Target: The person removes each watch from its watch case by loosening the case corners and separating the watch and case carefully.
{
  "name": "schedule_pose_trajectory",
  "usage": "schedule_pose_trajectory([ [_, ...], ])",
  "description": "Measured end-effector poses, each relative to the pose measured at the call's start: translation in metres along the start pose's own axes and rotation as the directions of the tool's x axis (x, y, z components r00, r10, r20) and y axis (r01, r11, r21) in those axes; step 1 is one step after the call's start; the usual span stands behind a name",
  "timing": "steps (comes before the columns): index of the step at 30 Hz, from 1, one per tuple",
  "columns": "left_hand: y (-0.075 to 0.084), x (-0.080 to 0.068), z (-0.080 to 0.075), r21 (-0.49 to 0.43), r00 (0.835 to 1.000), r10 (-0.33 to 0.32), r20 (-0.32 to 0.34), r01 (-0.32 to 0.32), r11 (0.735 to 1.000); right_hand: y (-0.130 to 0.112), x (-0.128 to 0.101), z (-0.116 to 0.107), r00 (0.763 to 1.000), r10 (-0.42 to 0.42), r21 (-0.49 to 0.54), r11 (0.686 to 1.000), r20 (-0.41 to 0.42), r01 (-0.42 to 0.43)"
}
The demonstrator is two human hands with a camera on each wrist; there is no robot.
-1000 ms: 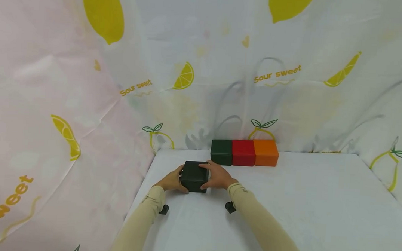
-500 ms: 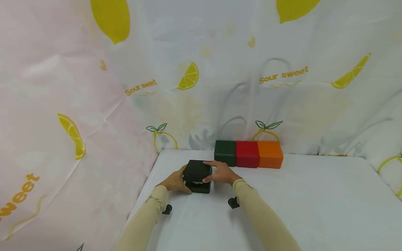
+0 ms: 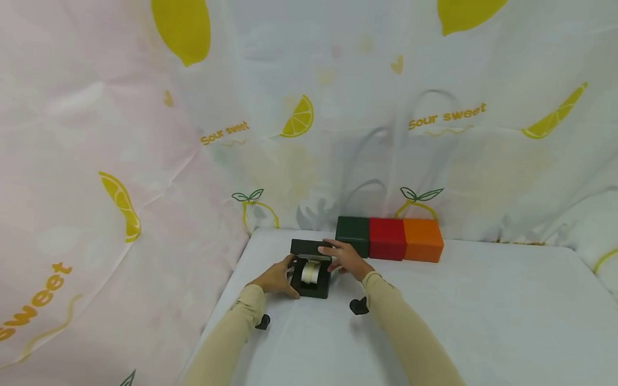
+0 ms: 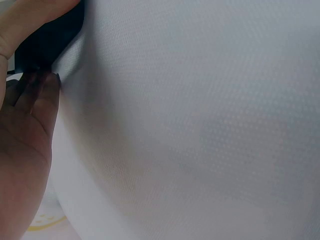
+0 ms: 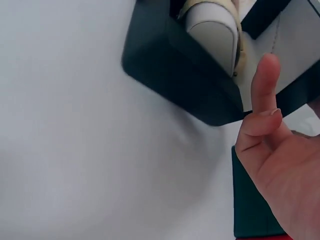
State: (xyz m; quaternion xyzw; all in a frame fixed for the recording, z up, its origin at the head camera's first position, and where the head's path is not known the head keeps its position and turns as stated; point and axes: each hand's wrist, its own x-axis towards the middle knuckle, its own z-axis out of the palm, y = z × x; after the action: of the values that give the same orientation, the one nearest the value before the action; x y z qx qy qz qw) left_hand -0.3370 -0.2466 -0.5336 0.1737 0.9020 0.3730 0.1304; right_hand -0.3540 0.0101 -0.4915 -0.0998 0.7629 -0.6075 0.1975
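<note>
A small dark box (image 3: 316, 294) stands on the white table with its hinged lid (image 3: 304, 247) raised, showing a pale lining. Inside sits a white cushion (image 5: 212, 42) with a cream strap (image 5: 241, 57) and buckle around it, like a watch strap; no dial shows. My left hand (image 3: 275, 278) grips the box's left side, thumb at the front corner. In the left wrist view, my left hand's fingers (image 4: 45, 95) touch the dark box wall (image 4: 55, 42). My right hand (image 3: 350, 261) holds the lid's right edge, with one digit (image 5: 265, 82) against the lid's inside.
Green (image 3: 352, 236), red (image 3: 387, 239) and orange (image 3: 423, 241) boxes stand in a touching row against the back curtain (image 3: 331, 159), just right of the lid. White tablecloth (image 3: 489, 327) extends to the right. A lemon-print curtain hangs at the left too.
The box was closed; my right hand has lifted its lid up and back, and the cushion with the cream strap has come into view. My left hand has stayed on the base.
</note>
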Motion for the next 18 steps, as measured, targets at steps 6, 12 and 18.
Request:
schedule_pose_trajectory([
  [6, 0.0033, 0.0006, 0.0068, -0.032, 0.999, 0.021, 0.048, -0.019, 0.999, 0.0007, 0.0018, -0.0031, 0.997, 0.080, 0.143, 0.987, -0.021, -0.076],
  [12, 0.0034, 0.0000, 0.0049, -0.034, 0.999, -0.002, 0.047, 0.004, 0.999, -0.0027, 0.0019, -0.0024, 0.994, 0.104, 0.190, 0.977, -0.023, -0.098],
  [18, 0.0013, -0.0044, -0.0014, -0.002, 0.999, 0.002, 0.034, -0.002, 1.000, -0.0037, -0.0030, 0.0052, 0.996, 0.091, 0.173, 0.981, -0.006, -0.089],
])
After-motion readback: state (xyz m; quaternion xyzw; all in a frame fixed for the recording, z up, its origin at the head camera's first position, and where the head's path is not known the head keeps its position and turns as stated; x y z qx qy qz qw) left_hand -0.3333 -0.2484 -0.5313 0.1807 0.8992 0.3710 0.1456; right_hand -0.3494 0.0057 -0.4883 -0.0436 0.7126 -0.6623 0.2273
